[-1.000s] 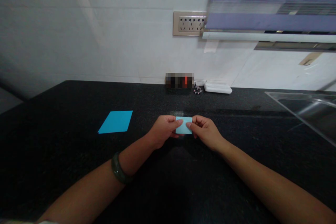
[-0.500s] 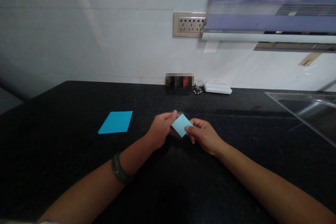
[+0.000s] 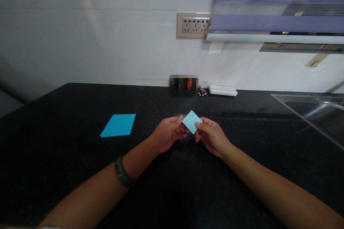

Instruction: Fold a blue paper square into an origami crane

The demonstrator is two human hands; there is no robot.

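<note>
A small folded square of light blue paper [image 3: 191, 122] is held up over the dark counter, turned like a diamond with a crease line near its top corner. My right hand [image 3: 212, 134] pinches its right side, thumb on the front face and fingers behind. At the left corner is my left hand [image 3: 169, 134], its thumb beside the paper's edge and its fingers apart, partly under the paper. Whether the left fingertips touch the paper I cannot tell. Farther left, bright blue sheets of paper [image 3: 118, 125] lie flat on the counter.
Along the wall stand a blurred-out box [image 3: 184, 83], a small beaded string [image 3: 202, 92] and a white flat object [image 3: 223, 89]. A metal sink [image 3: 317, 114] is set in at the right. The black counter [image 3: 67, 114] meets a tiled wall with a socket panel [image 3: 192, 25].
The folded paper has shifted slightly up and right with my right hand. My left hand's fingers have loosened and spread below it. The blue sheets stay put.
</note>
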